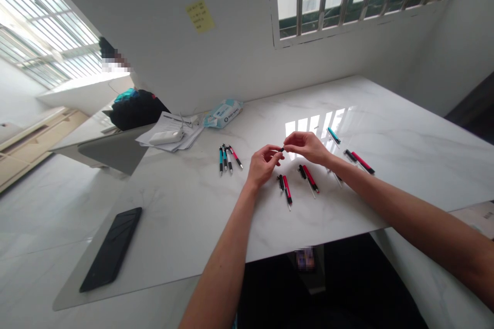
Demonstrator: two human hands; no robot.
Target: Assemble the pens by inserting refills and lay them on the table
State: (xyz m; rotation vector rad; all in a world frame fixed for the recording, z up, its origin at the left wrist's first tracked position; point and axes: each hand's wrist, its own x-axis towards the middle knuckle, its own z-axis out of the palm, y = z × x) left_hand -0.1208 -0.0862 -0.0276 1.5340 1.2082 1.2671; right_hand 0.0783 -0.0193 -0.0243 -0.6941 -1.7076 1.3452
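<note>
My left hand and my right hand meet above the marble-patterned table. Between their fingertips they pinch a small black pen part; its exact kind is too small to make out. Just in front of my left hand lie a red pen barrel and a separate black clip piece. Another red barrel lies beneath my right hand, alongside a thin white refill and a black piece. Left of my hands, several assembled pens in teal, white and red lie side by side.
On the right are a teal pen barrel and a red barrel with loose parts. A wipes packet, papers and a white device lie toward the back. A black phone lies near the left edge.
</note>
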